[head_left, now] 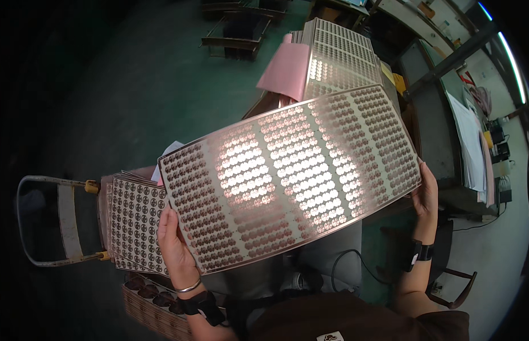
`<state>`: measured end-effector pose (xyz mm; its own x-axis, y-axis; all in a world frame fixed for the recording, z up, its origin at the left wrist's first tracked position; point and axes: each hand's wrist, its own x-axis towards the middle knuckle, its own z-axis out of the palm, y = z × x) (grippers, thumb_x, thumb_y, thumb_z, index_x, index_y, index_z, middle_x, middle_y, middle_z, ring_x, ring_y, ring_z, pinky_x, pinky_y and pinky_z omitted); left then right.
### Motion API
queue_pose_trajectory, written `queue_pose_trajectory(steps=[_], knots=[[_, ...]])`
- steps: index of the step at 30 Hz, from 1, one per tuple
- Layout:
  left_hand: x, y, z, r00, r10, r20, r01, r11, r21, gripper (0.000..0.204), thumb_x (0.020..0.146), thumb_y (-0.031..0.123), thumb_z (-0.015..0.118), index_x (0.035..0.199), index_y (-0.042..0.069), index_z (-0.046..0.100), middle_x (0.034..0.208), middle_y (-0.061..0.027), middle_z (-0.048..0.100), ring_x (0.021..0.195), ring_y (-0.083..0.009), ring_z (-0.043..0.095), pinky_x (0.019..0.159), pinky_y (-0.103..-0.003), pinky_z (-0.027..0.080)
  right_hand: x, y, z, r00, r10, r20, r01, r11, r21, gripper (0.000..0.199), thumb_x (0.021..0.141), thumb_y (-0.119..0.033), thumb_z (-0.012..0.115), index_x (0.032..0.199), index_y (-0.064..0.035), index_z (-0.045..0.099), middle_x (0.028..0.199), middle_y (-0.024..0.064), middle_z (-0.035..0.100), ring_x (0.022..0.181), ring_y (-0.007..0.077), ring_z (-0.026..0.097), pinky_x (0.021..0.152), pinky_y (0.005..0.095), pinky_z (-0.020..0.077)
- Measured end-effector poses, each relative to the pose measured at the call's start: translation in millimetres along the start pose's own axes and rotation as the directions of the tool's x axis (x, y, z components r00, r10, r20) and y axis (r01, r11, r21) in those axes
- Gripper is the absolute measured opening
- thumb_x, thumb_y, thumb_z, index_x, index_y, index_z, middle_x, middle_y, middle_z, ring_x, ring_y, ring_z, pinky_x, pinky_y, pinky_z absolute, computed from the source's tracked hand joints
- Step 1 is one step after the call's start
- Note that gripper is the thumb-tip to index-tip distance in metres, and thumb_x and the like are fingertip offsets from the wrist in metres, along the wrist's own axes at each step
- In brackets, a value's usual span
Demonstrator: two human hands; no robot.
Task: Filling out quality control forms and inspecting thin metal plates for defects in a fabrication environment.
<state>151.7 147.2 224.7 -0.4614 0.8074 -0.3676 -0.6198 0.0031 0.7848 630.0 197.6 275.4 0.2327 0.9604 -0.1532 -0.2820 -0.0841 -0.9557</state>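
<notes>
A large rectangular circuit board panel (345, 165), covered in bands of small round copper-coloured pads, is held tilted across my lap. Bright glare washes over its middle. My left hand (178, 244) grips the lower left edge, thumb on the face. At the right edge, my right hand (426, 190) holds the panel by its side, fingers partly hidden behind it. Beyond the far edge stands a stack of similar panels (344, 48), with a pink sheet (284, 71) hanging at its left side. Beside my left hand lies another stack of panels (134, 224).
A trolley with a metal handle (34, 221) bears the left stack. Below it sits a pile of panels with larger dark shapes (153, 301). To the right are a desk (446, 113) with papers (469, 148), a chair (460, 290) and a loose black cable (351, 253).
</notes>
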Motion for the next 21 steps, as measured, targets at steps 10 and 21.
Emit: queue_pose_trajectory(steps=[10,21], knots=[[17.8,2.4,-41.8,0.987,0.087,-0.134,-0.053,0.969,0.243,0.041,0.088,0.019,0.057,0.122,-0.001,0.047,0.09,0.0,0.059,0.074,-0.0055,0.057,0.062,-0.022,0.048,-11.2,-13.4,17.7,0.998,-0.053,0.033,0.056,0.994,-0.098,0.035,0.094,-0.024,0.045,0.108,0.0063,0.055,0.096,0.0097,0.063,0.086,0.0117,0.06,0.078,0.0239,0.0466],[14.2,8.0,-30.9,0.978,0.104,-0.181,-0.023,0.916,0.401,0.052,0.091,0.029,0.05,0.133,0.001,0.036,0.131,-0.0114,0.042,0.118,-0.0206,0.045,0.095,-0.034,0.041,-19.4,-25.6,29.3,0.994,-0.082,0.068,0.09,0.99,-0.111,0.028,0.09,-0.019,0.053,0.105,0.0039,0.058,0.093,0.0069,0.063,0.083,0.0103,0.059,0.076,0.0237,0.0462]])
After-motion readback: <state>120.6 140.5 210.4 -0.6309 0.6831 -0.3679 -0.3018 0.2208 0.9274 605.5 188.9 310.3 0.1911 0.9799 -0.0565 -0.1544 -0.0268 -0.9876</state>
